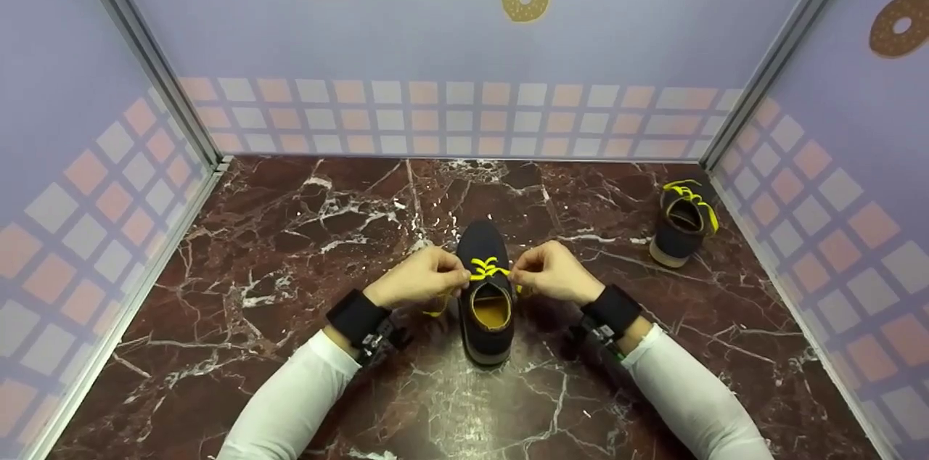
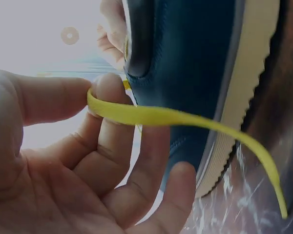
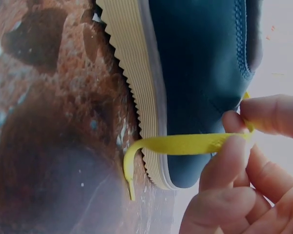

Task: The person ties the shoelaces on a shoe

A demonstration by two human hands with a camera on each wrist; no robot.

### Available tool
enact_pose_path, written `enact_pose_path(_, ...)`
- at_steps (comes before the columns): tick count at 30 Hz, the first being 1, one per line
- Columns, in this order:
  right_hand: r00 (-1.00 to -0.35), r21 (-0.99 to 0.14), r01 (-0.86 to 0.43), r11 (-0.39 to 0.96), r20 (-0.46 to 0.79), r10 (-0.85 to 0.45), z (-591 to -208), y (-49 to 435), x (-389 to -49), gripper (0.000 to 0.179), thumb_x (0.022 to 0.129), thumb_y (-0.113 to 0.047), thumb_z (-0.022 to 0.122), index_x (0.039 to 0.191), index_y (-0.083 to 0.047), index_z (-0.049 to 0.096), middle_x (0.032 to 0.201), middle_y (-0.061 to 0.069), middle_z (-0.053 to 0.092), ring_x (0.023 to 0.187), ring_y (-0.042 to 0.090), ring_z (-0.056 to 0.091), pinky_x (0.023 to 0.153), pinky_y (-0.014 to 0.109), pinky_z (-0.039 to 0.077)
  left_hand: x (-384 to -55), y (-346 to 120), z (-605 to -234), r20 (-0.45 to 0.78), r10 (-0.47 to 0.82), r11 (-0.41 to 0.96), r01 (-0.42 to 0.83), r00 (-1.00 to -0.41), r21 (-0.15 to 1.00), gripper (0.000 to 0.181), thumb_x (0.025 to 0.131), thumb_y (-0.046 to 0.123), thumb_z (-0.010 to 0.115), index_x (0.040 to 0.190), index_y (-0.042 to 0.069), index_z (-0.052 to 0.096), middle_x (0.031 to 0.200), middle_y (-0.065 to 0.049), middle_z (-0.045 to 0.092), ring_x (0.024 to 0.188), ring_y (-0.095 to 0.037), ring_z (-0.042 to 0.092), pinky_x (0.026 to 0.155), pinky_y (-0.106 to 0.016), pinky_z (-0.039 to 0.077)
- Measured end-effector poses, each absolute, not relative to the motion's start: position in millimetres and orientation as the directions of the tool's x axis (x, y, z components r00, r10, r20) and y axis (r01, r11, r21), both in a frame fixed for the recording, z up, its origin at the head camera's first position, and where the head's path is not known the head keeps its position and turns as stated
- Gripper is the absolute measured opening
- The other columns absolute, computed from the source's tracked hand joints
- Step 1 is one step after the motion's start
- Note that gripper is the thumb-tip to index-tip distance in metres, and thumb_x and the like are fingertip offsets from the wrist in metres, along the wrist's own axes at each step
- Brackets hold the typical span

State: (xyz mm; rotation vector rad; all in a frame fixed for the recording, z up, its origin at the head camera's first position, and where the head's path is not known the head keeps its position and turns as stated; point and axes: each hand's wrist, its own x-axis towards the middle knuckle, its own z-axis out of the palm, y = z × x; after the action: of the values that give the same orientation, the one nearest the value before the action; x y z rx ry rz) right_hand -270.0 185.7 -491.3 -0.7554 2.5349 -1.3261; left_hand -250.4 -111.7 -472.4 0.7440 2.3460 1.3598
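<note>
A dark shoe (image 1: 482, 242) with a tan sole and yellow inside stands upright between the two hands, its toe pointing away. Yellow laces (image 1: 488, 269) cross over its front. On the left side, my left hand (image 1: 428, 275) pinches one lace end between thumb and forefinger; in the left wrist view the loose yellow lace (image 2: 151, 116) hangs across the other fingers. My right hand (image 1: 555, 273) pinches the opposite end at the shoe's right side. From those fingertips a flat lace tail (image 3: 180, 145) droops past the sole in the right wrist view.
A second dark shoe (image 1: 678, 228) with yellow laces stands at the back right, near the side wall. The dark red marbled surface (image 1: 290, 242) is bounded by patterned panels (image 1: 464, 46) at the back and both sides.
</note>
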Motion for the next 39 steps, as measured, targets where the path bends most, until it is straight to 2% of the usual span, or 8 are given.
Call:
enact_pose_path(5,-0.847,-0.823,-0.349,0.448,0.073,-0.527,-491.4,185.6,-269.4,0.015,0.099,-0.009,0.078,0.096,0.004,0.085,0.085,0.029,0.079,0.060,-0.002,0.058,0.057,0.015,0.045,-252.0,-109.3,-474.5,-0.057,0.612,0.268,0.139,-0.789,0.953,0.027,0.110,0.012,0.066,0.102,-0.012,0.074,0.079,-0.002,0.073,0.066,-0.006,0.057,0.061,-0.017,0.046)
enact_pose_path(7,-0.847,-0.836,-0.336,0.434,0.066,-0.527,-492.1,185.5,-269.7,0.015,0.099,-0.008,0.077,0.096,0.004,0.085,0.086,0.032,0.078,0.059,-0.001,0.059,0.056,0.015,0.046,-253.6,-108.2,-476.2,-0.074,0.618,0.206,0.071,-0.782,0.976,0.024,0.110,0.011,0.067,0.105,-0.012,0.074,0.080,0.005,0.072,0.068,-0.005,0.059,0.064,-0.018,0.051)
enact_pose_path(13,-0.843,-0.856,-0.315,0.409,0.055,-0.534,-494.0,185.2,-269.6,0.015,0.099,-0.007,0.077,0.097,0.006,0.084,0.087,0.035,0.077,0.059,0.003,0.060,0.056,0.015,0.048,-257.1,-105.1,-484.3,-0.111,0.617,0.045,-0.106,-0.779,0.993,0.013,0.109,0.007,0.068,0.109,0.001,0.080,0.087,0.005,0.079,0.079,-0.007,0.072,0.070,-0.021,0.061)
enact_pose_path(17,-0.844,-0.864,-0.301,0.403,0.045,-0.535,-493.7,185.1,-268.2,0.015,0.100,-0.007,0.077,0.097,0.006,0.084,0.086,0.035,0.077,0.057,0.000,0.059,0.055,0.015,0.048,-255.2,-102.1,-490.3,-0.141,0.576,-0.050,-0.208,-0.805,0.977,0.015,0.108,0.004,0.069,0.112,0.007,0.083,0.091,0.004,0.082,0.083,-0.007,0.075,0.074,-0.023,0.063)
enact_pose_path(21,-0.845,-0.875,-0.282,0.393,0.032,-0.534,-493.2,185.2,-267.2,0.015,0.099,-0.006,0.076,0.098,0.007,0.083,0.085,0.034,0.077,0.058,0.004,0.062,0.054,0.016,0.049,-252.5,-98.2,-497.4,-0.180,0.513,-0.133,-0.285,-0.840,0.949,0.017,0.107,0.004,0.071,0.113,0.012,0.085,0.094,0.005,0.084,0.082,-0.008,0.076,0.077,-0.025,0.064)
enact_pose_path(26,-0.846,-0.882,-0.260,0.394,0.011,-0.534,-493.5,185.7,-267.0,0.015,0.099,-0.004,0.074,0.100,0.008,0.083,0.087,0.035,0.077,0.058,0.009,0.064,0.054,0.019,0.053,-248.8,-92.4,-502.4,-0.203,0.439,-0.208,-0.319,-0.875,0.925,0.018,0.108,0.008,0.071,0.106,0.017,0.087,0.095,0.007,0.084,0.079,-0.007,0.072,0.075,-0.025,0.061)
enact_pose_path(31,-0.847,-0.889,-0.249,0.385,0.007,-0.531,-493.6,185.7,-267.6,0.015,0.098,-0.003,0.074,0.100,0.010,0.082,0.086,0.036,0.076,0.056,0.007,0.064,0.053,0.019,0.054,-244.6,-86.8,-500.7,-0.182,0.380,-0.250,-0.290,-0.907,0.924,0.020,0.108,0.007,0.071,0.103,0.019,0.086,0.097,0.006,0.083,0.080,-0.006,0.070,0.073,-0.024,0.061)
enact_pose_path(39,-0.851,-0.885,-0.259,0.387,0.019,-0.525,-494.0,185.9,-267.8,0.015,0.098,-0.004,0.075,0.099,0.010,0.081,0.087,0.037,0.076,0.055,0.007,0.063,0.052,0.017,0.052,-241.1,-76.7,-499.5,-0.132,0.275,-0.268,-0.208,-0.952,0.941,0.020,0.104,0.003,0.076,0.122,-0.002,0.083,0.097,0.004,0.082,0.078,-0.008,0.069,0.067,-0.022,0.060)
